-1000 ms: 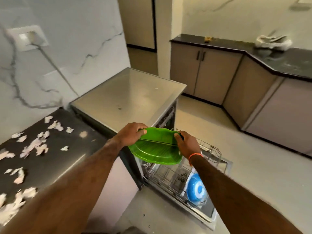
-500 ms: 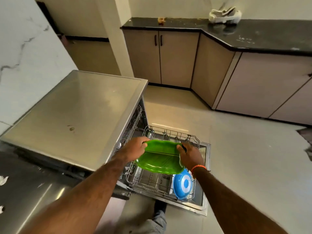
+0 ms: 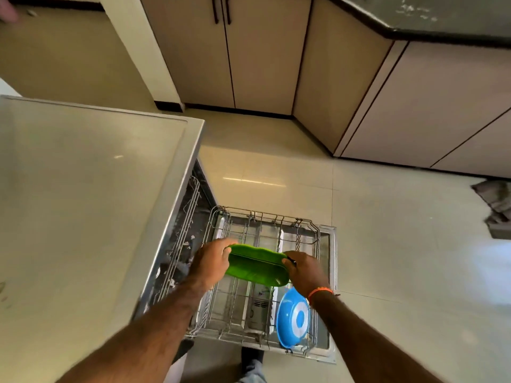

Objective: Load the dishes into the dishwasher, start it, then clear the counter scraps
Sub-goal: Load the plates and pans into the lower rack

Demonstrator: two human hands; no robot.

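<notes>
A green leaf-shaped plate [image 3: 257,268] hangs tilted over the pulled-out lower wire rack [image 3: 312,233] of the open dishwasher. My left hand [image 3: 211,261] grips its left end and my right hand [image 3: 305,270], with an orange band at the wrist, grips its right end. A blue plate with a white centre [image 3: 294,317] stands on edge in the rack's near right corner, just below the green plate. The dishwasher's steel top [image 3: 83,189] fills the left side.
Beige cabinets [image 3: 249,51] with a dark counter [image 3: 442,17] line the far wall and right side. A grey cloth [image 3: 497,205] lies on the tiled floor at the right. The dishwasher door [image 3: 330,341] lies flat under the rack. My foot shows near the bottom.
Both hands have carried the green plate down and forward over the rack, and it is tilted more on edge. My view has swung right and down; the scrap-covered counter has left the frame.
</notes>
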